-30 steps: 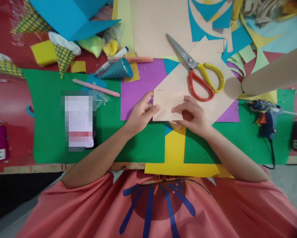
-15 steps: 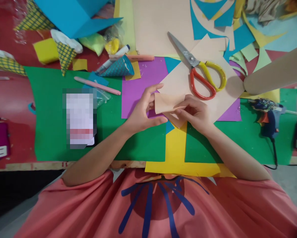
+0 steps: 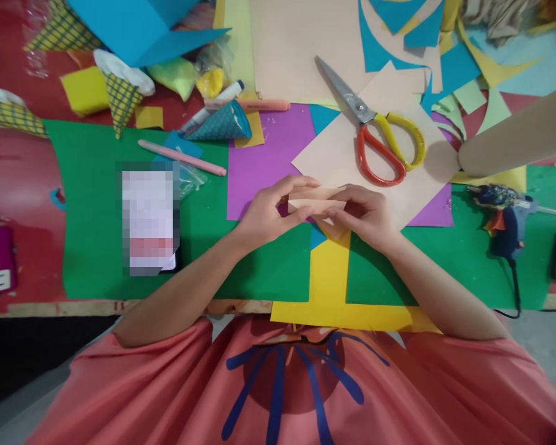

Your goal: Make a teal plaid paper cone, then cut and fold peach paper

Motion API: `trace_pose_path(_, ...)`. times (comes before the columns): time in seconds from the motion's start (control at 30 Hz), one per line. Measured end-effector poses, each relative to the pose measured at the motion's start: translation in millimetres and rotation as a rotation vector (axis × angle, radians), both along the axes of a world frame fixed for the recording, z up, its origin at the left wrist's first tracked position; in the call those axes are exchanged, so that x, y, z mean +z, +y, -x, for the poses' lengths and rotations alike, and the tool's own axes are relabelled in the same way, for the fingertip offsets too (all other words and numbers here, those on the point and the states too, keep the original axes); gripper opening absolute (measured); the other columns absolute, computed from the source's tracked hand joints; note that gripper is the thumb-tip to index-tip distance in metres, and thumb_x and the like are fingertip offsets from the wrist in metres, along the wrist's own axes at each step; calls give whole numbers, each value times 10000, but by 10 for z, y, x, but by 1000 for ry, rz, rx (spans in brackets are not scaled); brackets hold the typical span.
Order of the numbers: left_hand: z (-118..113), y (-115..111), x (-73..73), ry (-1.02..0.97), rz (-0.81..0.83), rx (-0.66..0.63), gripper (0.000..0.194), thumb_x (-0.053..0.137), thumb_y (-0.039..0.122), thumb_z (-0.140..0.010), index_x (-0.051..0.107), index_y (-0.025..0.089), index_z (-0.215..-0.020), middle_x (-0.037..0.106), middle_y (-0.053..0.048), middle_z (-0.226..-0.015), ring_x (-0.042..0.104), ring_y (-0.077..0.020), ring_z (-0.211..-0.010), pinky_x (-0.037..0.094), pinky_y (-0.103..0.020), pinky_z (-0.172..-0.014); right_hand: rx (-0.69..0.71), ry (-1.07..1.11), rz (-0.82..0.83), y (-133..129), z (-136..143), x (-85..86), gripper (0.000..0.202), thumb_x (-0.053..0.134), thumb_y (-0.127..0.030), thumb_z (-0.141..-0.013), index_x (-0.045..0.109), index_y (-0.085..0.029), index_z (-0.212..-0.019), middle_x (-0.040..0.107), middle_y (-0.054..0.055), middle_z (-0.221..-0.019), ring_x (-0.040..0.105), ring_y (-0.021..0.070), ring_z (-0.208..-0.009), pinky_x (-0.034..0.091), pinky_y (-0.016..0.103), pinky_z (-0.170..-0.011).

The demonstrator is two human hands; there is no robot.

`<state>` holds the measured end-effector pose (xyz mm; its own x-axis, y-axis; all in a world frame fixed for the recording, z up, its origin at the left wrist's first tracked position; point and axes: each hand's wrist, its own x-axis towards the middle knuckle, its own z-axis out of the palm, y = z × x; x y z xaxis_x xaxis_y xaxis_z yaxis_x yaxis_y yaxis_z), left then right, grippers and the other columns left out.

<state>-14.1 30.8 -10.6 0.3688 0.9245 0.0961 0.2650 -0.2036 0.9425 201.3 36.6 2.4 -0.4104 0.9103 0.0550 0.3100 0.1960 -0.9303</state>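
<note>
Between my two hands is a small piece of peach paper (image 3: pixel 315 204), bent so that its long edges rise. My left hand (image 3: pixel 278 210) has closed on its left end, thumb along the near edge and fingers along the far one. At the other end my right hand (image 3: pixel 368 213) pinches the paper between thumb and fingers. Beneath them lies a larger peach sheet (image 3: pixel 328 151) on purple paper (image 3: pixel 268 161). Scissors (image 3: pixel 368 120) with one red and one yellow handle rest on the peach sheet, beyond my right hand.
A glue gun (image 3: pixel 504 216) lies at the right, near a thick pale tube (image 3: pixel 514 133). At left are a blurred-out phone (image 3: pixel 150 219) and a pink pen (image 3: pixel 180 157). Paper cones (image 3: pixel 219 123), markers and coloured scraps cover the back. Yellow paper (image 3: pixel 328 272) overhangs the front edge.
My left hand was spread beside the paper and has now closed on its left end. The paper has curled from a flatter strip into a trough shape. My right hand keeps its pinch.
</note>
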Motion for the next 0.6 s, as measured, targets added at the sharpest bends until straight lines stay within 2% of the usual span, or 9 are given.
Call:
trace_pose_path(0.17,7,-2,-13,7,10,5,421,618,490,-873,619,219,-1196,696,-66,-1173,665,-210,-1082,546,-310,-925,5,-12,9,1,-6,-3,191,658,-378,-845,668,-188,-837,710,38,-822,621,149,-723,471,282,-635)
trace_pose_path(0.33,-2,-15,11,7,9,8,380,617,470,-879,643,208,-1154,707,-65,-1152,675,-204,-1057,553,-300,-900,6,35,11,-9,-5,-29,189,671,-379,-838,633,-197,-872,699,54,-930,648,171,-845,520,306,-722)
trace_pose_path(0.5,-22,-22,46,1,-26,28,335,624,445,-881,653,202,-1109,721,-52,-1107,690,-185,-1008,556,-264,-848,-54,217,172,-44,62,-23,367,704,-410,-813,472,-260,-1055,631,40,-1037,656,150,-795,547,278,-613)
trace_pose_path(0.6,-30,-20,50,21,-46,44,357,608,480,-885,651,203,-1107,715,-55,-1119,680,-190,-1040,549,-274,-874,-63,232,247,-22,114,6,448,705,-439,-808,438,-273,-1127,614,15,-988,643,123,-717,546,255,-590)
